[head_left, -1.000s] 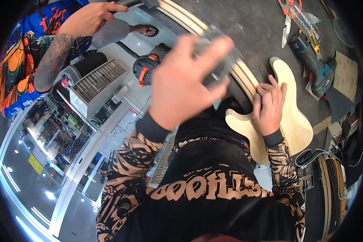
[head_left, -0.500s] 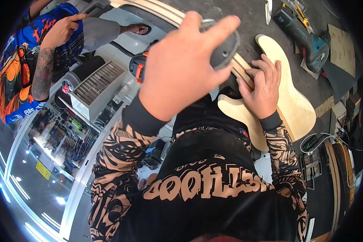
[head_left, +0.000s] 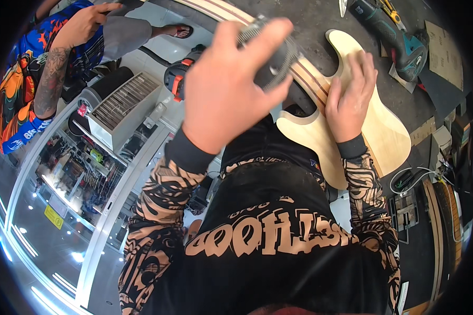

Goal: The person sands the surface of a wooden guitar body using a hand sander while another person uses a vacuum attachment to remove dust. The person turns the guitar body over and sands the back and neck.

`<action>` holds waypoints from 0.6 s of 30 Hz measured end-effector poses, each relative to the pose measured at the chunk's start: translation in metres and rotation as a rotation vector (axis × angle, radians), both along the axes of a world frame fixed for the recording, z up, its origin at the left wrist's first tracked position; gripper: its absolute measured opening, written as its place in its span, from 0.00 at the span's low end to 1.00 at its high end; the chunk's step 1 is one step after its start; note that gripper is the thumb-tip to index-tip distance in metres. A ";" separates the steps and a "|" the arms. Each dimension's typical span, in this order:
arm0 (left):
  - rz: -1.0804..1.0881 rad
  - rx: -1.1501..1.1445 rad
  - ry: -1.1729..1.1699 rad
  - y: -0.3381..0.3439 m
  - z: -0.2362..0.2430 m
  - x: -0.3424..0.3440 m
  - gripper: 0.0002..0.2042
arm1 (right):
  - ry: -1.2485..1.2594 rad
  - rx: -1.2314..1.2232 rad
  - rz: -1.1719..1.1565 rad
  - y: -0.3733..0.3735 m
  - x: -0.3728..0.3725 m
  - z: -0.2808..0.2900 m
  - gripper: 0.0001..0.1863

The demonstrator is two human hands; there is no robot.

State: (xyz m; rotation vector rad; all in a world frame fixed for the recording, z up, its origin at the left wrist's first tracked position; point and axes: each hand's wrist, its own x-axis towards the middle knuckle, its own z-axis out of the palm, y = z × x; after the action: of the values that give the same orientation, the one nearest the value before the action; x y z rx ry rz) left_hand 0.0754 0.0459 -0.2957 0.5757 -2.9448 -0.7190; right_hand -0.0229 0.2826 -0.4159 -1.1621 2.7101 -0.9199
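My left hand (head_left: 231,84), smeared by motion, grips a dark round tool (head_left: 276,63) with a fine ridged edge, over the striped wooden neck (head_left: 310,79) of a pale, unfinished electric guitar. My right hand (head_left: 352,97) lies on the guitar body (head_left: 391,142) beside the neck join, its fingers apart and slightly bent. The body reaches down against my black apron (head_left: 278,278), and the neck runs up toward the top left, partly hidden by my left hand and the tool.
A dark workbench (head_left: 310,16) holds a teal-and-black power tool (head_left: 410,58), a yellow cutter (head_left: 391,16) and sandpaper sheets (head_left: 441,47). Another person's tattooed arm (head_left: 55,79) is at upper left, near a vacuum (head_left: 178,79), a white slatted unit (head_left: 121,105) and a glass door (head_left: 52,199).
The guitar, bench and my right hand have shifted up in the view. My left hand has moved with the round tool and is now slightly left of where it was half a second ago.
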 end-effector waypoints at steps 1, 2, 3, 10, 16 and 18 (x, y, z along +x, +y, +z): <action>0.042 0.093 -0.081 0.010 0.009 0.004 0.36 | 0.019 0.033 -0.040 -0.006 -0.004 0.002 0.34; 0.045 0.092 -0.082 0.008 0.007 0.008 0.36 | 0.039 0.066 -0.080 -0.012 -0.008 0.004 0.37; 0.053 0.063 -0.052 -0.001 0.004 0.013 0.36 | 0.090 0.146 -0.060 -0.013 -0.012 0.007 0.41; 0.238 0.009 0.209 -0.060 -0.006 0.007 0.30 | 0.090 0.213 -0.018 -0.012 -0.027 -0.003 0.42; 0.081 0.075 0.073 0.006 -0.007 0.034 0.38 | 0.138 0.212 -0.015 -0.010 -0.026 -0.005 0.38; -0.006 0.089 0.091 0.030 -0.005 0.034 0.37 | 0.146 0.209 -0.009 -0.007 -0.029 -0.008 0.38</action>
State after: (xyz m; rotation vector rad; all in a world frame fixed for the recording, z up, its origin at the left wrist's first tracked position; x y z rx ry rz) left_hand 0.1096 0.0764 -0.3010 0.5262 -2.8446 -0.8564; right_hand -0.0520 0.2753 -0.4244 -1.2187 2.8415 -0.5545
